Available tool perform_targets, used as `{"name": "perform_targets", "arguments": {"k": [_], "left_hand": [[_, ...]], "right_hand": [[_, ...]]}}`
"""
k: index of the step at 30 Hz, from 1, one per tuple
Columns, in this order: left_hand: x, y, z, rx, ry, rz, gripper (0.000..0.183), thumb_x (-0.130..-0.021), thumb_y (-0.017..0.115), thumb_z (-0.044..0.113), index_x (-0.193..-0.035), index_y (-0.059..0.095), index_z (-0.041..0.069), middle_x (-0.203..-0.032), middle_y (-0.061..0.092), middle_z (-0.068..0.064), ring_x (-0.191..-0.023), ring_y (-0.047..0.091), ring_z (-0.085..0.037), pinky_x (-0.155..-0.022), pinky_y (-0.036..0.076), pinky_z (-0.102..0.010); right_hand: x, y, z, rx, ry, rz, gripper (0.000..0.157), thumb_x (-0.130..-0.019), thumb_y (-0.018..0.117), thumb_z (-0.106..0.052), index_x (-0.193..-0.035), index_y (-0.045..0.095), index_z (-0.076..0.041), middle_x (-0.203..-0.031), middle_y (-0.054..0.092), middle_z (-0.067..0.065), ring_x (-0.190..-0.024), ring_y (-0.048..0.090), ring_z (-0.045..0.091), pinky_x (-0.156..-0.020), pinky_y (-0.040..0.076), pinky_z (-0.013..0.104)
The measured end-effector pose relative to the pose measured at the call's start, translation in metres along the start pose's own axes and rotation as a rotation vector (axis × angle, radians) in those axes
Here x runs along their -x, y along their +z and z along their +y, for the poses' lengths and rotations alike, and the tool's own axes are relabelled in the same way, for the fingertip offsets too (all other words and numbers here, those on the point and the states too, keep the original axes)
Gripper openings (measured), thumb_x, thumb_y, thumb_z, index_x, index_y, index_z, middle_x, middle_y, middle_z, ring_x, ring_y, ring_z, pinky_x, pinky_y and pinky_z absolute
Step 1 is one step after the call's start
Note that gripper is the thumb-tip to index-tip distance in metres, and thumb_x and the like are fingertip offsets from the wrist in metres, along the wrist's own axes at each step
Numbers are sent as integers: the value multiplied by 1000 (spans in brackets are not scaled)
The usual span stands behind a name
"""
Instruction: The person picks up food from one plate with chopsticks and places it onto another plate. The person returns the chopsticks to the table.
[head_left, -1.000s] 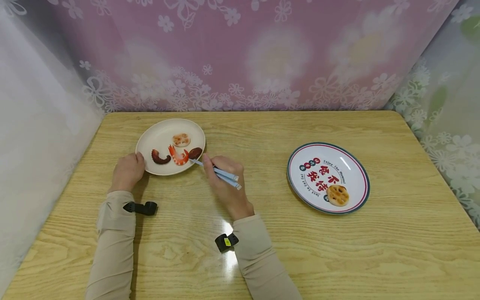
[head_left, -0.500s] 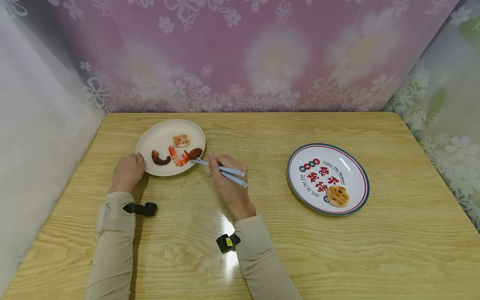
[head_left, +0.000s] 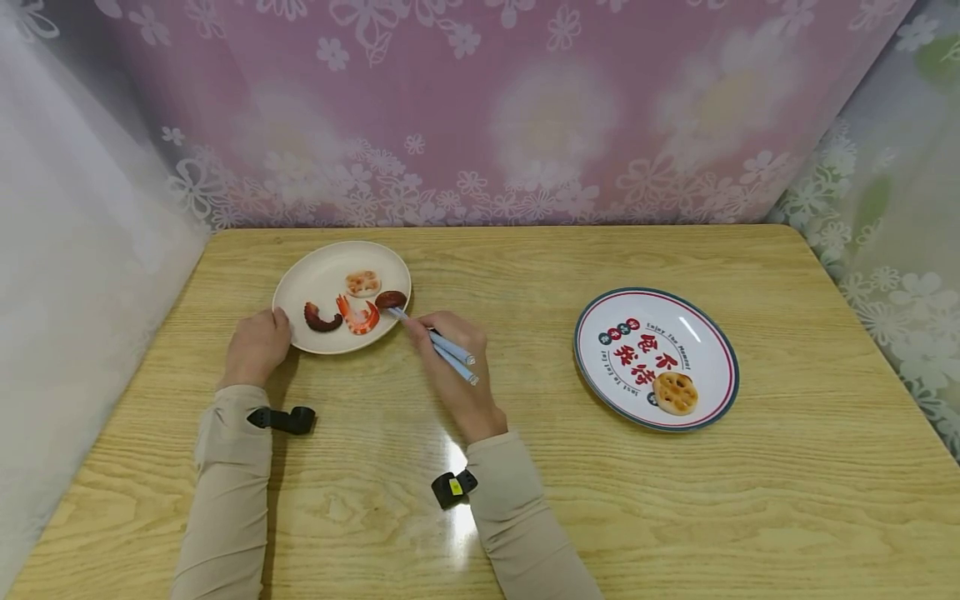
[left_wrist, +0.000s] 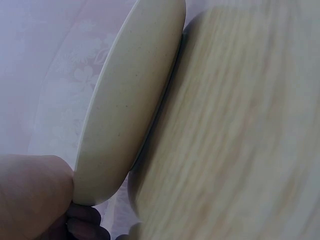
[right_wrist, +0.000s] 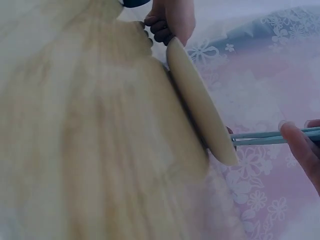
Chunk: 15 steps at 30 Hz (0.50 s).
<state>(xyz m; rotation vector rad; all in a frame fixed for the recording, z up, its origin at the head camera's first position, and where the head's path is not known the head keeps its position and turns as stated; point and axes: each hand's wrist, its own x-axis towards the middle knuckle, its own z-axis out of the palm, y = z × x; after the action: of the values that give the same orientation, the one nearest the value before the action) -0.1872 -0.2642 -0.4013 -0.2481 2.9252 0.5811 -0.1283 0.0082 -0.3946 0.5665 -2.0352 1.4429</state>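
My left hand (head_left: 257, 343) grips the near-left rim of a cream plate (head_left: 322, 271), its thumb at the rim; the left wrist view shows the plate (left_wrist: 125, 105) from the side. Between the fingers of my right hand (head_left: 456, 379) are light blue chopsticks (head_left: 452, 348). Their tips meet a dark brown oval food piece (head_left: 391, 299) at the plate's right edge; whether they pinch it I cannot tell. Also on this plate lie a peeled shrimp (head_left: 358, 317), a curled octopus tentacle (head_left: 322, 317) and a pale lotus root slice (head_left: 363, 283).
A white plate with a blue-green rim (head_left: 588, 367) and red lettering stands to the right on the wooden table (head_left: 810, 375). On it lies a browned lotus root slice (head_left: 676, 393). A pink floral curtain (head_left: 465, 108) hangs behind the table.
My right hand moved slightly right, then back left, with the chopsticks. The brown piece has shifted and turned a little at their tips. My left hand stays on the plate.
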Motion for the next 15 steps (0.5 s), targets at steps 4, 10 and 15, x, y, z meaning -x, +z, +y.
{"name": "perform_targets", "arguments": {"k": [4,10,15], "left_hand": [[0,0,0,1,7,5,57,-104,16,24,-110,55,-17,-111,55,-40,-91,57,-44,-79,45,-55],[-1,0,-1,8,10,17,57,-104,17,25,-108,56,-16,-108,57,-38,-87,56,-42,-76,46,-54],[-1,1,-2,7,0,6,57,-104,16,25,-109,55,-16,-108,57,-38,-87,56,-41,-75,46,-53]], "right_hand": [[3,4,2,-34,11,-55,13,-91,68,-14,-84,70,-4,-71,66,5,-60,55,6,-53,44,19],[3,7,3,-64,-8,-77,9,-90,69,-11,-85,70,-3,-73,65,4,-59,54,6,-53,44,19],[4,11,1,-42,-23,-109,8,-90,69,-11,-87,70,-3,-78,66,3,-65,56,7,-57,44,18]]}}
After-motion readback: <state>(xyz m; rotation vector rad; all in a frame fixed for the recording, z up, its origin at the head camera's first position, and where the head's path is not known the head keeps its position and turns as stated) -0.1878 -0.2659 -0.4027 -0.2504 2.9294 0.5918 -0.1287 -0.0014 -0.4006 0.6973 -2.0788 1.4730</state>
